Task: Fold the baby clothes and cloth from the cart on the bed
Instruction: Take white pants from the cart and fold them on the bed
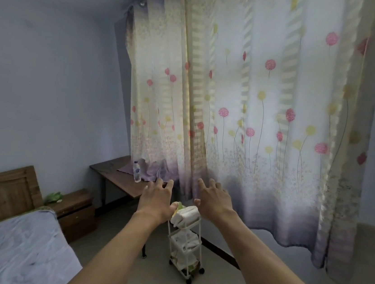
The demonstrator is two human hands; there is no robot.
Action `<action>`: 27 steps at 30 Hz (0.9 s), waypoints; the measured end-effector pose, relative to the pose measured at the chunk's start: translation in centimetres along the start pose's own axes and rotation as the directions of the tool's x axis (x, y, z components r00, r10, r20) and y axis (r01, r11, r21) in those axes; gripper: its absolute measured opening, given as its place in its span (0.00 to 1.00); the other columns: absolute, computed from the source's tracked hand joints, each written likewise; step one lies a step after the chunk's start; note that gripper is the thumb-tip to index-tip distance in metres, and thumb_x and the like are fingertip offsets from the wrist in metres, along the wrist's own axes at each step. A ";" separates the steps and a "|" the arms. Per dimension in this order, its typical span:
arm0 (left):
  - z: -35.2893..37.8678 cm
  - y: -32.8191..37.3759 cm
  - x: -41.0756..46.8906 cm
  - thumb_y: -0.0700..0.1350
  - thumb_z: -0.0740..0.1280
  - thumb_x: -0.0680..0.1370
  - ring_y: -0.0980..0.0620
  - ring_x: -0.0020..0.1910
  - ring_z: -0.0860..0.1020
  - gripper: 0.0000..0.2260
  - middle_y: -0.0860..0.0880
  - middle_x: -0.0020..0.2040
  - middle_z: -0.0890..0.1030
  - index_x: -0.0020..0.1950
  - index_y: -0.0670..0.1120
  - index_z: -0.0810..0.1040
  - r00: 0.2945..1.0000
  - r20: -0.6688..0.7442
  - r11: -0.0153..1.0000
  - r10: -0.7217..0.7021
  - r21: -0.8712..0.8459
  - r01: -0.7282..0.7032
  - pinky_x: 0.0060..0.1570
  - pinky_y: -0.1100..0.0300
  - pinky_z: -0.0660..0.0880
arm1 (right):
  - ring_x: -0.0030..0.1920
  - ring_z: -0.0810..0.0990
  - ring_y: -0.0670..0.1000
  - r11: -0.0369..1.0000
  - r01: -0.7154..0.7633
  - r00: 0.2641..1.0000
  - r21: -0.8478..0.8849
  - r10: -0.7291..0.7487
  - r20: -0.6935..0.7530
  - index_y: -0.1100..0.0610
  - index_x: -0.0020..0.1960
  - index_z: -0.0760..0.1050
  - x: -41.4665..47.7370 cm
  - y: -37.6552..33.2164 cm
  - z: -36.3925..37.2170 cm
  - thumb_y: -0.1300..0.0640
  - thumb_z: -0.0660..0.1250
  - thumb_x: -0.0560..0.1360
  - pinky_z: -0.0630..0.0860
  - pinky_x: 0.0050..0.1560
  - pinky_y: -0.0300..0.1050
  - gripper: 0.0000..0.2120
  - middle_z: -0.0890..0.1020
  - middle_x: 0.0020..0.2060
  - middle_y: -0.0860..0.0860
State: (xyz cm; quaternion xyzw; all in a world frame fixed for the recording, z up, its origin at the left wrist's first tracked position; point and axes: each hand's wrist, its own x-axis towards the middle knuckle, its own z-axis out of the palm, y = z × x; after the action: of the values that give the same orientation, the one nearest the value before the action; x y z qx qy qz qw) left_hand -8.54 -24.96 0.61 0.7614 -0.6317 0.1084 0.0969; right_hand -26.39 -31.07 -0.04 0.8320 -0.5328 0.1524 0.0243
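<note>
Standing at the very start of the job, by the look of it: nothing folded, nothing moved to the bed yet.

Reaching forward with both arms stretched out, left hand and right hand both spread wide, fingers splayed, gripping nothing at all.

Aiming, seemingly, at the cart showing just below and between the two hands, a narrow white tiered rack on wheels. Probably hanging well short of it, though hard judging depth from this wide view.

Holding, on its top shelf directly under the left thumb, a heap of pale baby clothes and cloth, with more white bundles filling the lower tiers; telling single garments apart being beyond this picture.

Lying off to the lower left of the left forearm, the bed, its pale sheet bare of any clothes, wooden headboard behind it.

Hanging beyond the fingertips, a flowered curtain; standing past the left hand, a table with a water bottle.

Remaining: closing the gap to the cart, lifting the pieces out, carrying them over to the bed, and folding each in turn. All of it still ahead.
</note>
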 end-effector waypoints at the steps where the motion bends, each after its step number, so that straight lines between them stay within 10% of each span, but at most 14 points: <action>1: 0.4 0.1 0.9 0.62 0.67 0.82 0.37 0.79 0.64 0.37 0.41 0.81 0.66 0.86 0.50 0.58 1.000 0.003 1.000 0.004 0.004 -0.004 0.79 0.42 0.65 | 0.78 0.66 0.63 1.000 0.005 1.000 -0.001 -0.005 0.001 0.53 0.85 0.52 0.8 0.2 0.4 0.44 0.65 0.84 0.69 0.74 0.60 0.37 0.64 0.80 0.62; 27: 13.2 -12.5 31.2 0.64 0.68 0.81 0.36 0.78 0.67 0.38 0.42 0.80 0.67 0.86 0.51 0.58 0.999 0.048 0.997 0.006 -0.074 -0.002 0.73 0.40 0.73 | 0.78 0.63 0.62 0.996 -0.073 0.997 -0.057 0.074 0.009 0.53 0.84 0.54 32.0 2.9 11.2 0.45 0.63 0.84 0.69 0.74 0.59 0.34 0.62 0.80 0.60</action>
State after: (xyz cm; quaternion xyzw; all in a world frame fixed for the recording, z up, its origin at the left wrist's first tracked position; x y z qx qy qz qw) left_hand 9.86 -55.82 -3.20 0.7585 -0.6389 0.0668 0.1095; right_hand -14.15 -62.70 -2.11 0.8117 -0.5672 0.1334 0.0392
